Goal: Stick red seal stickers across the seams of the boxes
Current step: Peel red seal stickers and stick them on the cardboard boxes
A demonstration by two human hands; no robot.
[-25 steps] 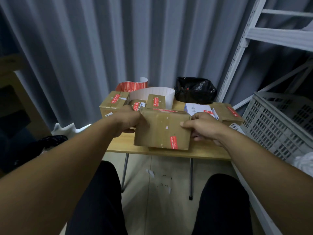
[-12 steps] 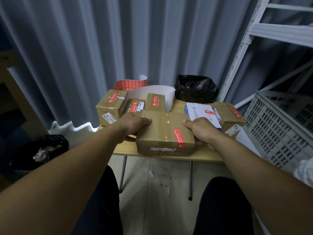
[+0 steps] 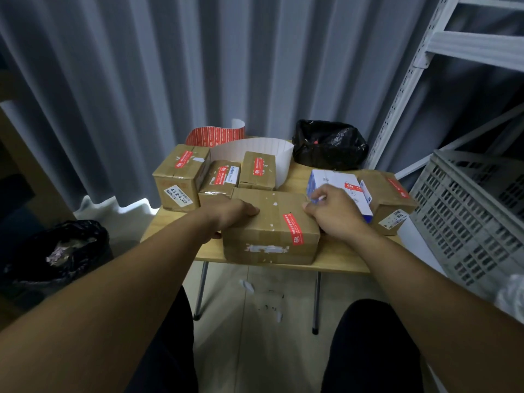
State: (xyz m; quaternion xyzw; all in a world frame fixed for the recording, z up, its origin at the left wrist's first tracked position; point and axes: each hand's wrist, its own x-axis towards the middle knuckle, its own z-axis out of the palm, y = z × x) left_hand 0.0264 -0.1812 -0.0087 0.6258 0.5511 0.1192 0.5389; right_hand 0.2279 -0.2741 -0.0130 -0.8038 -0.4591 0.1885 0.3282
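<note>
A large brown cardboard box [image 3: 269, 222] lies flat at the near edge of the small wooden table [image 3: 343, 258]. A red seal sticker [image 3: 293, 229] runs over its top right edge and down the front face. My left hand [image 3: 231, 215] grips the box's left end, fingers on top and thumb below. My right hand [image 3: 333, 214] grips the right end with curled fingers. A strip of red stickers [image 3: 215, 136] and curled white backing paper [image 3: 255, 147] stand at the back of the table.
Several smaller sealed boxes ring the big one: three brown ones at back left [image 3: 178, 177], a white and blue box [image 3: 334, 180] and a brown box [image 3: 390, 198] at right. A black bag [image 3: 329, 144] sits behind. Grey crate [image 3: 467, 214] and shelf frame [image 3: 408, 80] stand right; a bin bag [image 3: 56, 251] left.
Both hands turned the large box from tilted up to lying flat on the table, so the sticker now faces up and forward. The hands stay at its two ends.
</note>
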